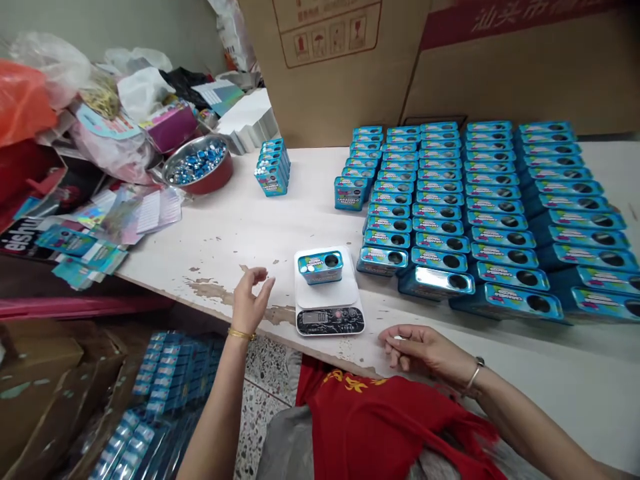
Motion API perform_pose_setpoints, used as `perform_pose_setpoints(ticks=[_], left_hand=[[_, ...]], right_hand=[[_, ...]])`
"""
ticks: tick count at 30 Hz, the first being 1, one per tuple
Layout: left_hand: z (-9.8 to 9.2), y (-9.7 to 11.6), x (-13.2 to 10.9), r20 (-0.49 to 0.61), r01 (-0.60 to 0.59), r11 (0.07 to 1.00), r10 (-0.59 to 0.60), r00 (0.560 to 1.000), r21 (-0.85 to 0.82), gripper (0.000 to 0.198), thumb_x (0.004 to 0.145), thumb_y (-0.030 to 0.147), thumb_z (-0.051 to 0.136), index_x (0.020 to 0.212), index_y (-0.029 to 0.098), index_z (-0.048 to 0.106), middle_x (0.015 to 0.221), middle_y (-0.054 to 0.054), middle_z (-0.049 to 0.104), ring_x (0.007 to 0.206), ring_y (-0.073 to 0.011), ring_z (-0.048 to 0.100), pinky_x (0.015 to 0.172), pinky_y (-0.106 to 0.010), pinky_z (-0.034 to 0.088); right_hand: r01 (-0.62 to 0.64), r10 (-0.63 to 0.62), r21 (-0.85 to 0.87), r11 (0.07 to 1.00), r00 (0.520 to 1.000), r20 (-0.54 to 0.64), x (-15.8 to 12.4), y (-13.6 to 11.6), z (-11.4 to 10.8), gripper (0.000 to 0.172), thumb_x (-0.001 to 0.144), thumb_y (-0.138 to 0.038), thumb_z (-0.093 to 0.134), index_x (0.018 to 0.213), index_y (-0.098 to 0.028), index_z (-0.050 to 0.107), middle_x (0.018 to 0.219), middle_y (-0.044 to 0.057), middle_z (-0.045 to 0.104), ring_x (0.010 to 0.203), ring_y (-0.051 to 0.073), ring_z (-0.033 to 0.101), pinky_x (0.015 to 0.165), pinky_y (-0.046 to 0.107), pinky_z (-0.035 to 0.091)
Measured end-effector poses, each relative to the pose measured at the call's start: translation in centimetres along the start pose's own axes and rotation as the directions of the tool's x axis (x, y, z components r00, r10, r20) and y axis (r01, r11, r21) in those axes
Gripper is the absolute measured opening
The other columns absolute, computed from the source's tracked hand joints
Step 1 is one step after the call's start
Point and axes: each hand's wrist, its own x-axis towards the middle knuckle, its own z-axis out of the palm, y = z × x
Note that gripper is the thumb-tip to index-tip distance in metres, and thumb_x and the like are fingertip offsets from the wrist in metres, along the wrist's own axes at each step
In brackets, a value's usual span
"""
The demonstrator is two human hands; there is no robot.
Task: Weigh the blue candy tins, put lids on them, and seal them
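One blue tin (pixel 321 266) with a round hole in its lid sits on a small white kitchen scale (pixel 329 299) near the table's front edge. My left hand (pixel 251 300) hovers just left of the scale, fingers loosely curled and apart, holding nothing. My right hand (pixel 423 349) rests on the table to the right of the scale. Its fingers curl around a small pale thing I cannot name. Several rows of the same blue tins (pixel 480 207) fill the right side of the table.
A short stack of tins (pixel 273 167) stands at the back middle. A red bowl of blue gems (pixel 199 163), bags and printed cards (pixel 125 213) crowd the left. Cardboard boxes (pixel 350 60) stand behind. A box of more tins (pixel 165 393) lies on the floor.
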Motion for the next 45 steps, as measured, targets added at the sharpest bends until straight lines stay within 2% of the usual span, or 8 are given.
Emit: perform_pose_setpoints(ticks=[3,6,13,21,28,32,38,45], left_hand=[[1.5,-3.2,-2.9,0.012,0.113,0.992,-0.113,0.994,-0.052,0.028,0.085,0.039,0.057,0.102,0.016,0.057,0.095,-0.008,0.065,0.086,-0.0176,0.064,0.081,-0.036,0.054],[2.3,-3.8,-4.1,-0.008,0.131,0.989,-0.132,0.991,-0.074,0.029,0.086,0.038,0.057,0.103,0.015,0.057,0.098,-0.009,0.065,0.089,-0.0181,0.064,0.085,-0.039,0.053],[1.7,0.4,-2.3,-0.095,-0.049,0.993,0.039,0.995,-0.109,0.027,0.089,0.032,0.054,0.112,0.017,0.056,0.098,-0.008,0.065,0.089,-0.0155,0.063,0.081,-0.034,0.053],[2.3,4.4,0.2,0.014,-0.292,0.934,0.301,0.954,-0.207,0.043,0.085,0.030,0.062,0.125,0.022,0.049,0.109,-0.008,0.061,0.095,-0.0153,0.058,0.075,-0.030,0.051],[2.9,4.4,0.7,-0.020,-0.252,0.939,0.254,0.967,-0.234,0.035,0.087,0.027,0.058,0.121,0.021,0.051,0.106,-0.008,0.061,0.090,-0.0144,0.059,0.072,-0.029,0.050],[2.6,4.5,0.6,-0.016,-0.253,0.944,0.256,0.967,-0.213,0.037,0.087,0.029,0.059,0.122,0.022,0.051,0.105,-0.007,0.061,0.090,-0.0152,0.059,0.071,-0.030,0.051],[1.8,5.2,-0.5,-0.069,-0.391,0.920,0.393,0.917,0.037,0.046,0.085,0.038,0.058,0.129,0.025,0.049,0.122,-0.012,0.056,0.114,-0.0253,0.052,0.093,-0.045,0.046],[3.1,7.9,-0.2,0.051,-0.482,0.847,0.483,0.874,0.223,0.055,0.083,0.049,0.058,0.132,0.025,0.047,0.140,-0.012,0.047,0.133,-0.0294,0.038,0.107,-0.054,0.027]], right_hand=[[0.033,-0.035,-0.074,0.997,0.999,-0.027,-0.2,-0.7,1.0,0.049,0.060,-0.055,0.079,0.081,-0.013,0.064,0.062,0.001,0.063,0.047,0.007,0.051,0.045,0.020,0.034],[0.071,-0.078,-0.131,0.989,0.995,-0.055,-0.4,-1.7,2.2,0.047,0.063,-0.057,0.076,0.075,-0.013,0.063,0.058,0.001,0.061,0.046,0.007,0.048,0.046,0.021,0.032],[0.180,-0.187,-0.068,0.981,0.975,-0.118,-0.7,-5.7,4.4,0.049,0.062,-0.047,0.080,0.093,-0.013,0.065,0.069,0.004,0.065,0.058,0.010,0.053,0.054,0.024,0.042],[0.270,-0.267,0.024,0.962,0.959,-0.099,1.0,-8.2,6.8,0.034,0.069,-0.037,0.075,0.091,-0.014,0.065,0.080,0.005,0.064,0.061,0.009,0.056,0.052,0.021,0.044],[0.548,-0.592,-0.373,0.749,0.806,-0.006,1.7,-12.0,8.7,0.032,0.083,-0.043,0.060,0.097,-0.015,0.063,0.065,0.001,0.062,0.052,0.009,0.051,0.051,0.025,0.044],[0.560,-0.612,-0.489,0.668,0.788,0.066,2.6,-14.0,9.6,0.032,0.082,-0.042,0.061,0.101,-0.015,0.064,0.058,-0.001,0.063,0.049,0.009,0.052,0.048,0.023,0.041],[0.555,-0.605,-0.448,0.701,0.795,0.038,2.9,-13.8,9.1,0.044,0.086,-0.049,0.055,0.112,-0.014,0.063,0.055,-0.002,0.059,0.044,0.008,0.047,0.045,0.023,0.039],[0.584,-0.691,-0.418,0.696,0.703,-0.168,4.1,-11.4,7.8,0.045,0.084,-0.048,0.058,0.114,-0.015,0.061,0.071,0.002,0.060,0.056,0.010,0.050,0.051,0.025,0.043]])
